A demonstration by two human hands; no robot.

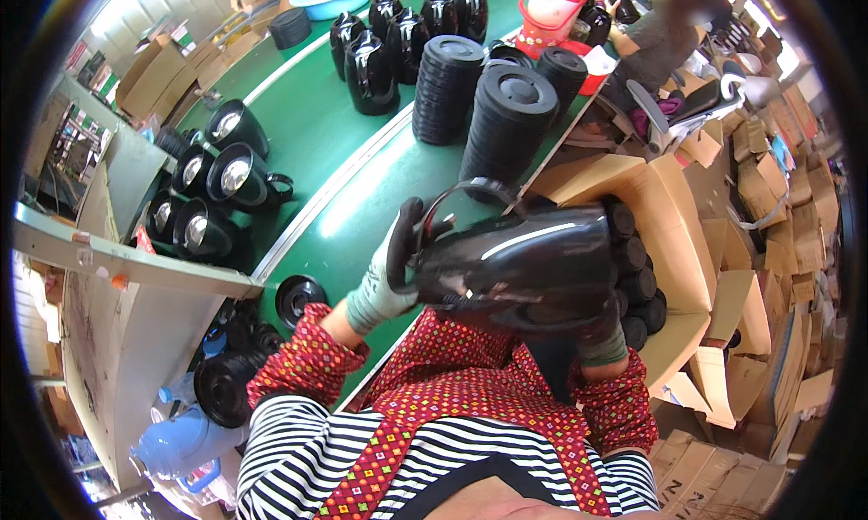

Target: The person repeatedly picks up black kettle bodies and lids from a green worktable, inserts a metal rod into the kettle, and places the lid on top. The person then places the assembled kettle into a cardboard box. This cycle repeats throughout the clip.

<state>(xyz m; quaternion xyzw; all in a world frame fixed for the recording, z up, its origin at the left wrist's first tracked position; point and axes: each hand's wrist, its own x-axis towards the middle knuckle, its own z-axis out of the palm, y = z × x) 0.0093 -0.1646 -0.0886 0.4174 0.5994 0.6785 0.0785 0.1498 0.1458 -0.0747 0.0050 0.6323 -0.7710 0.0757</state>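
A glossy black jug (515, 265) with a looped handle (466, 190) lies sideways across the front of my body. My left hand (395, 260), in a grey-green glove with dark fingers, grips its left end beside the handle. Under the right end is my right hand (603, 337), also gloved; its fingers are mostly hidden behind the jug, which it holds from below. Just beyond the jug stand tall stacks of round black ribbed lids (514, 113) on the green work surface (362, 208).
Upright black jugs (371, 72) stand farther back; others with silvery insides (237, 172) lie at left. An open cardboard box (674, 240) holding black cylinders is at right. A red-and-white bucket (550, 14) stands near a seated person (665, 45). A blue vacuum flask (181, 443) is lower left.
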